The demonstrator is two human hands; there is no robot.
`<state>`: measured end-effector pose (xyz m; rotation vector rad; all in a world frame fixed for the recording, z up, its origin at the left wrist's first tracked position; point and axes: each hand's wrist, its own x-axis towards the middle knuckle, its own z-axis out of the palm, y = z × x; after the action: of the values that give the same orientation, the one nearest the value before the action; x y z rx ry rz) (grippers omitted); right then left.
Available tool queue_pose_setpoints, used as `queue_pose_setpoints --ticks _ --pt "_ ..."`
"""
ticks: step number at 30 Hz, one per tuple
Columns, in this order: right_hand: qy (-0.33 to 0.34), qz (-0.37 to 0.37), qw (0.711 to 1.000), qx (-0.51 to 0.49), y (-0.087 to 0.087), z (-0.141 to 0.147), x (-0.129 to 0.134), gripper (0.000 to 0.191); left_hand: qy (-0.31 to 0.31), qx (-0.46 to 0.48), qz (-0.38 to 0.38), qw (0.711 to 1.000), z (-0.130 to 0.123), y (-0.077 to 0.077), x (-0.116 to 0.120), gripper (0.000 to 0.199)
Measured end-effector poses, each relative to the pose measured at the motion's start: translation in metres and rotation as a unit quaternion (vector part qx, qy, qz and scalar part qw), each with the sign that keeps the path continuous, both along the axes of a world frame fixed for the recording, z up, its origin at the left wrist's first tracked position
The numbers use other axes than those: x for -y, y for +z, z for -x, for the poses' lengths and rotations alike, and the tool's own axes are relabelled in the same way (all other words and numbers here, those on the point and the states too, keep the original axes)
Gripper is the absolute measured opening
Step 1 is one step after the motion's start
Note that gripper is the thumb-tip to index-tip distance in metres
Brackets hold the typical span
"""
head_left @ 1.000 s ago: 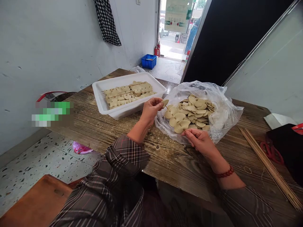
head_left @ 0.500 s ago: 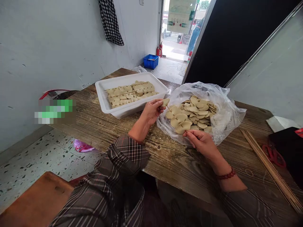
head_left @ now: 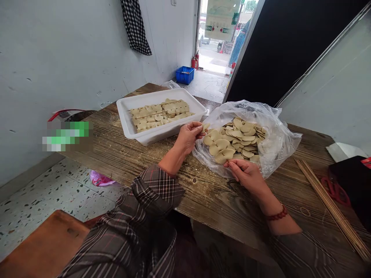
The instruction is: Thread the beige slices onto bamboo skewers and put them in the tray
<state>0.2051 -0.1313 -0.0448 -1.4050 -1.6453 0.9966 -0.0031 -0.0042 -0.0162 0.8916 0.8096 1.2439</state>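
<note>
My left hand (head_left: 188,138) pinches a thin tan slice (head_left: 205,127) at the upper end of a row of skewered slices (head_left: 219,146). The lower end of that skewer is between the closed thumb and fingers of my right hand (head_left: 246,174); most of the stick is hidden by the slices on it. Beneath and behind them, a clear plastic bag (head_left: 279,141) lies open around a heap of loose tan slices (head_left: 246,133). Left of the bag, a white tray (head_left: 158,138) holds several filled skewers (head_left: 158,114) laid side by side.
A bundle of bare wooden skewers (head_left: 330,206) lies on the wooden table (head_left: 139,156) at the right, beside red-handled scissors (head_left: 336,191) and a black item. A brown stool (head_left: 43,247) stands at lower left. A blue crate (head_left: 184,75) sits on the floor by the doorway.
My left hand has moved slightly right with its slice, which is now turned more edge-on at the skewer's upper end. My right hand has hardly moved.
</note>
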Motion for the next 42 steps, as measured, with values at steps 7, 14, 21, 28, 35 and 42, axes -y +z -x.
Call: queue_pose_setpoints --ticks 7,14,21,28,35,42 --pt "-0.014 0.005 1.0 -0.007 0.001 0.002 0.0 0.039 0.025 -0.027 -0.048 0.998 -0.002 0.0 0.001 0.014" --pt "-0.013 0.002 1.0 -0.004 0.005 0.005 0.001 0.041 0.048 -0.069 -0.084 0.993 -0.003 -0.001 0.001 0.018" --pt "-0.008 0.007 1.0 -0.003 0.006 0.004 0.0 0.043 0.021 -0.097 -0.088 0.991 -0.003 -0.005 0.0 0.017" --pt "-0.031 0.044 0.997 -0.052 0.01 0.006 0.001 0.048 -0.034 -0.078 -0.093 0.992 -0.004 -0.004 0.005 0.016" --pt "-0.034 0.07 0.992 -0.095 0.009 0.006 0.003 0.047 -0.055 0.033 0.015 0.998 -0.005 -0.002 0.006 0.023" --pt "-0.015 0.04 0.999 -0.031 0.003 0.005 0.0 0.044 -0.088 0.084 0.056 0.991 -0.011 -0.001 0.012 0.021"
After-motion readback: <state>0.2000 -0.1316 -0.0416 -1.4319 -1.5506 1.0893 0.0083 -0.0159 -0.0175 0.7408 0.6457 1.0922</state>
